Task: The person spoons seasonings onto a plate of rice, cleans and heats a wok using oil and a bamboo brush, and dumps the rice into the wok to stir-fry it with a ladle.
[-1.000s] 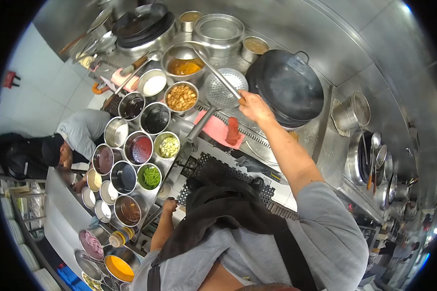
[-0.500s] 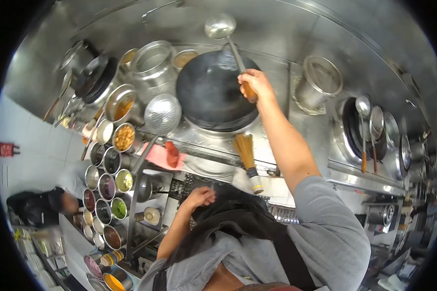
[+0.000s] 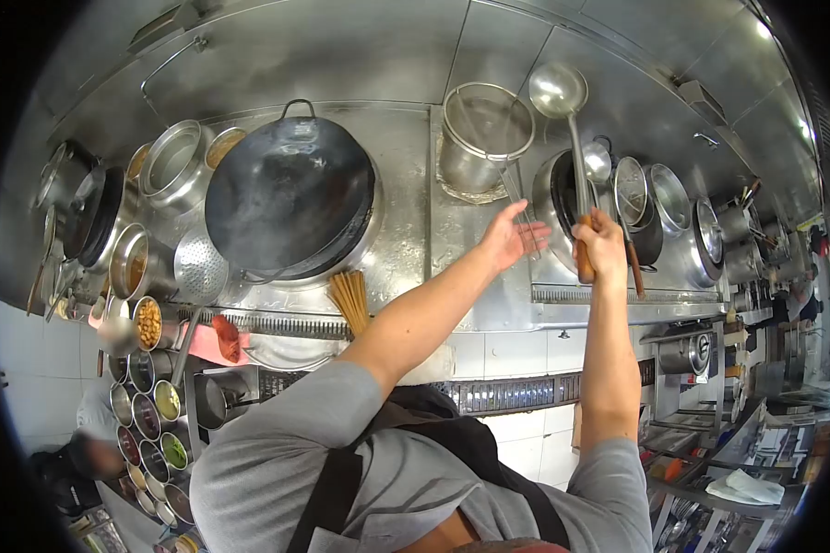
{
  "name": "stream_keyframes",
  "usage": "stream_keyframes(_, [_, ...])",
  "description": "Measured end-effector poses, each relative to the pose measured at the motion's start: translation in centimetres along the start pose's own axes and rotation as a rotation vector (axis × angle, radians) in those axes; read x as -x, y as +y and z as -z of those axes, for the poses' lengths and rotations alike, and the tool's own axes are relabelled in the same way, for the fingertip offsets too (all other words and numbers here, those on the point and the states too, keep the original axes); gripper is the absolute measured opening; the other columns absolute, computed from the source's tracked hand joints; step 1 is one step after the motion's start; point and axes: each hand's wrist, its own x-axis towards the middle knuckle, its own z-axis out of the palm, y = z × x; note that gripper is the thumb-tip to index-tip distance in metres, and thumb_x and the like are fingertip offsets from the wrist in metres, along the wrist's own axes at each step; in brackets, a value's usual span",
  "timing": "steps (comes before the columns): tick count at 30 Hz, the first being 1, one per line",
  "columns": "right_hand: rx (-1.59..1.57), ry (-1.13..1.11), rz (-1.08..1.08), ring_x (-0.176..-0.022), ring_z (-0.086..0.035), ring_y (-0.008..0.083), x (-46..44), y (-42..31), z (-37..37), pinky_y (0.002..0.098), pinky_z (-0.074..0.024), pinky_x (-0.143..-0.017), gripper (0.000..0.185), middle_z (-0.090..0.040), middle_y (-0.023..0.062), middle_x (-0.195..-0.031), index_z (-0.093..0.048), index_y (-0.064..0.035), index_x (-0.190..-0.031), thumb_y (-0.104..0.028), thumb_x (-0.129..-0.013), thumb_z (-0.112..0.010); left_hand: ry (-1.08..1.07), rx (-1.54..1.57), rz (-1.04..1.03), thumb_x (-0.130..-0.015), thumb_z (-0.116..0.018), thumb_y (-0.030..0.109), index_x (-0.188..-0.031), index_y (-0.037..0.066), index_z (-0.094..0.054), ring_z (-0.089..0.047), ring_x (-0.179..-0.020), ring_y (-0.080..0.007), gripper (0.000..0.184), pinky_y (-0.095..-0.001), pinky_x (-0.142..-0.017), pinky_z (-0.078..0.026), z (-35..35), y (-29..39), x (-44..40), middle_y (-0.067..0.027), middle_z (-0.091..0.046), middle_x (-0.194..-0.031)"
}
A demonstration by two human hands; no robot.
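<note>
"How do we have the ladle (image 3: 580, 180)?"

"Our right hand (image 3: 605, 245) is closed round its wooden grip, bowl upward, above the right part of the steel desk (image 3: 401, 240). We'd guess the wood keeps heat off our fingers."

"And our left hand (image 3: 515, 238)?"

"Spread wide, apart from the right, beside the thin handle of the wire strainer (image 3: 491, 120). We can't tell whether they touch."

"Why does that strainer lie across the tall pot (image 3: 470, 170)?"

"Probably so drips fall inside."

"What crowds us?"

"Behind our ladle sits a dark pan (image 3: 563, 192), with another strainer (image 3: 630, 189) near our right hand. Leftward, we have the large black wok (image 3: 286, 198), a bamboo brush (image 3: 349, 300) at its near side, and a perforated skimmer (image 3: 201, 267) beyond; those leave our ladle unobstructed."
</note>
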Motion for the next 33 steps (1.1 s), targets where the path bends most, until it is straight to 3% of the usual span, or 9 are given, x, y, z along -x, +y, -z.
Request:
stream_keyframes(2, [0.078, -0.033, -0.029, -0.046, -0.053, 0.0147, 0.0, 0.6, 2.2, 0.0275, -0.042, -0.041, 0.047, -0.059, 0.0096, -0.071, -0.049, 0.0119, -0.115, -0.003, -0.071, -0.058, -0.006, -0.168, -0.116, -0.085, -0.058, 0.015, -0.096, 0.005, -0.049, -0.057, -0.067, -0.0162, 0.017, -0.0273, -0.053, -0.047, -1.1, 0.8, -1.5, -0.0082, -0.055, -0.074])
stream_keyframes(5, [0.181, -0.011, 0.007, -0.045, -0.051, 0.0136, -0.1, 0.9, 3.4, 0.0263, -0.039, -0.04, 0.048, -0.056, 0.0074, -0.066, -0.048, 0.0104, -0.117, -0.002, -0.071, -0.059, 0.141, -0.312, -0.304, -0.083, -0.048, 0.004, -0.082, 0.003, -0.048, -0.043, -0.049, -0.0091, 0.002, -0.0211, -0.036, -0.031, -0.8, 5.5, 0.2, -0.005, -0.051, -0.065])
stream_keyframes(9, [0.555, -0.145, 0.145, -0.046, -0.05, 0.0116, -4.7, 3.1, 4.3, 0.0264, -0.0394, -0.043, 0.053, -0.057, 0.0085, -0.066, -0.05, 0.0076, -0.12, 0.0, -0.068, -0.059, 0.306, -0.661, -0.487, -0.08, -0.045, -0.001, -0.091, 0.001, -0.044, -0.041, -0.042, -0.0122, 0.012, -0.0262, -0.034, -0.028, 2.0, 8.6, 7.1, -0.0073, -0.049, -0.063])
stream_keyframes(15, [0.955, -0.266, 0.367, -0.06, -0.062, 0.0262, -10.9, 0.1, -0.4, 0.0359, -0.048, -0.057, 0.027, -0.063, 0.0152, -0.069, -0.062, 0.0051, -0.087, -0.007, -0.063, -0.062, 0.439, -0.732, -0.648, -0.08, -0.043, -0.001, -0.093, 0.001, -0.045, -0.044, -0.042, -0.0128, 0.013, -0.0273, -0.033, -0.03, 5.8, 9.0, 13.4, -0.0062, -0.048, -0.062])
stream_keyframes(17, [0.918, -0.407, 0.066, -0.061, -0.063, 0.0257, -12.4, -0.7, -1.8, 0.0354, -0.0478, -0.057, 0.022, -0.061, 0.0157, -0.066, -0.061, 0.0052, -0.08, -0.007, -0.063, -0.062, 0.463, -0.705, -0.67, -0.08, -0.043, -0.001, -0.091, 0.001, -0.046, -0.044, -0.042, -0.0128, 0.012, -0.027, -0.034, -0.031, 6.9, 8.9, 14.4, -0.0066, -0.049, -0.064])
stream_keyframes(18, [0.936, -0.431, 0.076, -0.061, -0.063, 0.0257, -13.0, -1.0, -2.1, 0.0354, -0.0478, -0.057, 0.022, -0.061, 0.0157, -0.066, -0.061, 0.0052, -0.08, -0.007, -0.063, -0.062, 0.474, -0.734, -0.655, -0.081, -0.042, 0.0, -0.091, 0.001, -0.046, -0.045, -0.043, -0.0126, 0.012, -0.0267, -0.034, -0.031, 7.8, 8.8, 14.7, -0.0065, -0.049, -0.064])
stream_keyframes(21, [0.531, -0.559, -0.26, -0.047, -0.058, 0.0232, -14.5, -1.9, -2.3, 0.0355, -0.0455, -0.042, 0.025, -0.06, 0.0119, -0.062, -0.06, 0.0052, -0.085, -0.008, -0.064, -0.062, 0.511, -0.743, -0.653, -0.081, -0.043, 0.001, -0.09, 0.001, -0.046, -0.046, -0.042, -0.0128, 0.009, -0.0268, -0.034, -0.034, 9.5, 8.5, 15.4, -0.0065, -0.05, -0.064])
stream_keyframes(25, [0.146, -0.472, -0.332, -0.04, -0.05, 0.0192, -12.3, -1.2, -1.7, 0.029, -0.0363, -0.033, 0.03, -0.059, 0.0117, -0.068, -0.056, 0.0054, -0.093, -0.013, -0.07, -0.06, 0.503, -0.782, -0.673, -0.082, -0.044, 0.003, -0.087, 0.001, -0.046, -0.05, -0.042, -0.0143, 0.006, -0.0277, -0.034, -0.037, 10.2, 8.2, 15.4, -0.0074, -0.052, -0.062])
stream_keyframes(33, [-0.323, -0.32, -0.332, -0.042, -0.049, 0.0163, -6.5, 1.8, -1.6, 0.0222, -0.0344, -0.032, 0.036, -0.058, 0.015, -0.075, -0.052, 0.0078, -0.101, -0.014, -0.073, -0.058, 0.444, -0.821, -0.65, -0.081, -0.041, 0.002, -0.086, -0.001, -0.045, -0.052, -0.045, -0.015, 0.007, -0.0289, -0.038, -0.041, 8.6, 8.5, 14.6, -0.0084, -0.052, -0.062])
